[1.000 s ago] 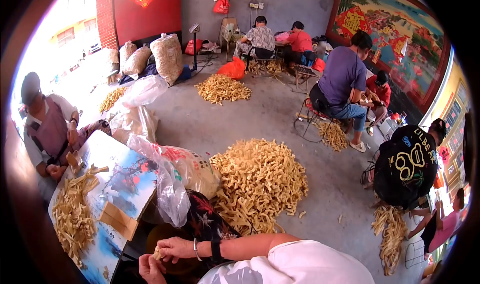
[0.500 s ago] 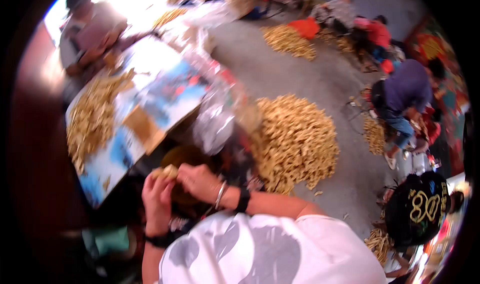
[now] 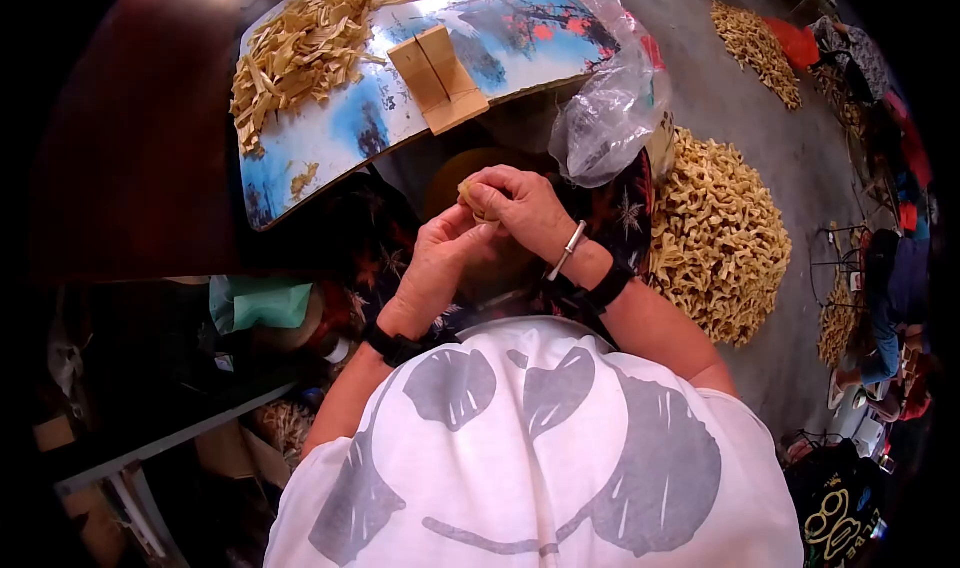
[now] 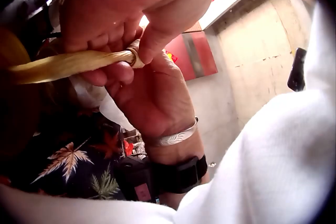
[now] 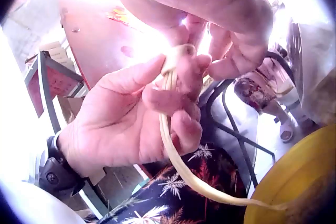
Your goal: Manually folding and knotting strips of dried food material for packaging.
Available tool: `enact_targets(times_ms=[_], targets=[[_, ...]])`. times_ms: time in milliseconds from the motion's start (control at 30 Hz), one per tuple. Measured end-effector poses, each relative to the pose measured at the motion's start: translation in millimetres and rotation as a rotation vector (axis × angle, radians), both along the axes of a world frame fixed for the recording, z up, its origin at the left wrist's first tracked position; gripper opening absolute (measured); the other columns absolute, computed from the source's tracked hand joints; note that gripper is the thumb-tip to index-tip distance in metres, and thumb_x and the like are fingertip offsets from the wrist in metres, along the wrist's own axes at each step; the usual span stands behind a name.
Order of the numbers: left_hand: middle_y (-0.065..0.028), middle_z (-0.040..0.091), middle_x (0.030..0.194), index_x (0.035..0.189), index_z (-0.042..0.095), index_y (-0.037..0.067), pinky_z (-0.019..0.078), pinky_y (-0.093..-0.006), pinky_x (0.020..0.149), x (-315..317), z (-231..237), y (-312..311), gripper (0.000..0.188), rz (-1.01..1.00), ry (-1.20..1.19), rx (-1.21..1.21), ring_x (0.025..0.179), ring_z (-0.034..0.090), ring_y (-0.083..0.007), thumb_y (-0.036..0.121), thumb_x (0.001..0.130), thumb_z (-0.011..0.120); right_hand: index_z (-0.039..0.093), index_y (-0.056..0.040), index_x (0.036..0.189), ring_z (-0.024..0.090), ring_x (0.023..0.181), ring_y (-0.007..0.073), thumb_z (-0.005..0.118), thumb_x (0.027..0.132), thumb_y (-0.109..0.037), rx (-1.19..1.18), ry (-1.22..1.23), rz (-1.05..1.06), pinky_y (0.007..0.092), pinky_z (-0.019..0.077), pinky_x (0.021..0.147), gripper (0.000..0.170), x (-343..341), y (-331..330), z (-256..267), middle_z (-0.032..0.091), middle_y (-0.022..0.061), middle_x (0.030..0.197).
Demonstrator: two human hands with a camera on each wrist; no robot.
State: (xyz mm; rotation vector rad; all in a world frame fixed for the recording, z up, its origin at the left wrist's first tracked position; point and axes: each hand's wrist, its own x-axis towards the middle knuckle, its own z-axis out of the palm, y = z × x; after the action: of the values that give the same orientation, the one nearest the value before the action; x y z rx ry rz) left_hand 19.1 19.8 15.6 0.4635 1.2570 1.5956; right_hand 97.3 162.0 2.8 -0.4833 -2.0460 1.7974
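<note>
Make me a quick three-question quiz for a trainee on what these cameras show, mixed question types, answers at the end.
1. Multiple choice: what is heaped on the table near the wooden block?
A) Scissors
B) Loose strips
C) Folded cloths

2. True or false: the silver bracelet is on the person's right wrist.

3. Fill in: in the right wrist view, the left hand holds the pale yellow strip between its fingers and ____.

Key: 1. B; 2. True; 3. thumb.

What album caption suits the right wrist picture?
The left hand and right hand meet at the coiled end of a pale strip, above leaf-patterned fabric.
</note>
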Motion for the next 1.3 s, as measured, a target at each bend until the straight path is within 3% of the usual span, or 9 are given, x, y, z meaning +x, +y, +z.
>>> enact_targets(times_ms=[200, 333, 400, 467, 700, 867, 1000, 1133, 1300], targets=[[-0.0064, 0.067, 0.097, 0.12, 0.057, 0.0, 0.0503, -0.0261, 0.081, 0, 1, 2, 0.031, 0.118, -0.246, 0.081, 0.081, 0.062, -0.0123, 0.009, 0.091, 0.065, 0.066, -0.0002, 0.093, 0.063, 0.07, 0.0129, 0.062, 0.095, -0.026, -0.171, 0.07, -0.144, 0.0289, 0.0506, 0.064, 0.026, -2, -10, -23, 0.067, 0.0088, 0.077], [-0.006, 0.067, 0.092, 0.114, 0.058, 0.001, 0.0511, -0.0256, 0.074, -6, -10, -6, 0.023, 0.057, 0.083, -0.036, 0.077, 0.062, -0.012, 0.008, 0.093, 0.064, 0.062, -0.0023, 0.096, 0.062, 0.069, 0.0127, 0.063, 0.095, -0.029, 0.155, -0.014, -0.201, 0.0288, 0.0498, 0.063, 0.027, 5, -1, 1, 0.066, 0.01, 0.077], [-0.0048, 0.067, 0.089, 0.111, 0.058, 0.003, 0.0505, -0.0244, 0.069, -10, -12, -8, 0.018, 0.061, 0.057, -0.023, 0.076, 0.062, -0.0113, 0.009, 0.094, 0.062, 0.061, -0.0037, 0.098, 0.058, 0.07, 0.0092, 0.067, 0.092, -0.028, -0.098, -0.003, 0.034, 0.027, 0.0487, 0.062, 0.026, 9, 6, -1, 0.063, 0.0031, 0.08], [-0.0015, 0.062, 0.082, 0.107, 0.058, 0.004, 0.0453, -0.0212, 0.061, -7, -2, -5, 0.013, 0.085, 0.013, -0.049, 0.069, 0.057, -0.0078, 0.01, 0.095, 0.061, 0.061, -0.0047, 0.098, 0.056, 0.072, 0.0068, 0.069, 0.091, -0.026, -0.417, -0.057, 0.262, 0.025, 0.0483, 0.063, 0.024, 12, 10, -2, 0.061, -0.0014, 0.083], [0.0068, 0.04, 0.069, 0.099, 0.055, 0.007, 0.0236, -0.0179, 0.047, -9, -1, -20, 0.01, 0.084, -0.057, -0.004, 0.054, 0.032, -0.0013, 0.015, 0.097, 0.061, 0.062, -0.0056, 0.093, 0.053, 0.074, 0.003, 0.074, 0.085, -0.013, -0.477, 0.032, 0.039, 0.0197, 0.0456, 0.067, 0.016, 1, -5, 1, 0.061, -0.0046, 0.082], [0.0093, 0.037, 0.063, 0.099, 0.061, 0.005, 0.0231, -0.0182, 0.046, -12, 5, -19, 0.011, 0.09, -0.049, -0.114, 0.051, 0.029, -0.0012, 0.016, 0.097, 0.06, 0.063, -0.0053, 0.091, 0.055, 0.069, 0.0028, 0.068, 0.09, -0.017, -0.204, -0.116, 0.07, 0.0197, 0.0451, 0.063, 0.013, -7, 3, -5, 0.061, -0.0037, 0.076], [0.0107, 0.034, 0.059, 0.099, 0.065, 0.004, 0.0228, -0.0184, 0.046, -15, 10, -11, 0.016, 0.085, -0.133, -0.117, 0.049, 0.027, -0.0009, 0.019, 0.098, 0.06, 0.062, -0.0035, 0.088, 0.055, 0.065, 0.0033, 0.064, 0.092, -0.02, -0.415, -0.072, 0.136, 0.0214, 0.0453, 0.059, 0.018, -8, 6, 10, 0.062, -0.0011, 0.07], [0.0107, 0.035, 0.06, 0.098, 0.065, 0.004, 0.0228, -0.0188, 0.046, -21, 18, -2, 0.018, 0.054, -0.011, -0.112, 0.049, 0.027, -0.0007, 0.021, 0.098, 0.06, 0.064, -0.0026, 0.085, 0.057, 0.06, 0.0054, 0.063, 0.092, -0.023, -0.19, -0.069, -0.015, 0.0239, 0.0465, 0.058, 0.022, -17, 9, 9, 0.062, 0.0014, 0.065], [0.0083, 0.051, 0.065, 0.097, 0.069, 0.003, 0.0316, -0.0182, 0.048, -60, 20, 19, 0.015, 0.118, 0.668, -0.106, 0.054, 0.041, -0.0005, 0.016, 0.096, 0.062, 0.064, -0.0046, 0.09, 0.051, 0.058, 0.0051, 0.059, 0.097, -0.026, -0.02, -0.01, -0.019, 0.0214, 0.0421, 0.054, 0.023, -42, 36, 34, 0.056, -0.0019, 0.066]])
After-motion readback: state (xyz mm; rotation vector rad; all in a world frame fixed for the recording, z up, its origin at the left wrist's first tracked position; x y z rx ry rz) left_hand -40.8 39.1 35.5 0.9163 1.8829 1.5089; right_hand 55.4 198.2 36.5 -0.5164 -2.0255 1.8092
